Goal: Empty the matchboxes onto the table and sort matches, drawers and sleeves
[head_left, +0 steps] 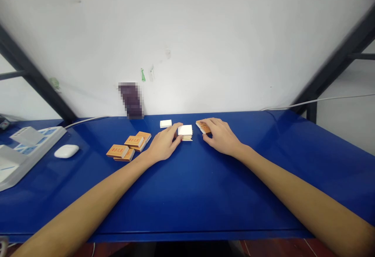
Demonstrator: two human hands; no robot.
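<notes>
My left hand [163, 144] lies on the blue table [190, 194], its fingers pinching a white matchbox tray [185, 131] with matchsticks showing beneath it. My right hand [220, 135] rests just to the right, fingers curled over an orange matchbox sleeve [202, 127]. Another small white tray [165, 123] sits farther back. To the left of my left hand lie several orange matchboxes [129, 146] in a loose stack.
A white earbud case [66, 151] and a grey-white device [20, 153] lie at the table's left end. A dark blurred object [131, 100] leans on the white wall. Black frame struts rise at both sides, and a cable [319, 100] runs at right.
</notes>
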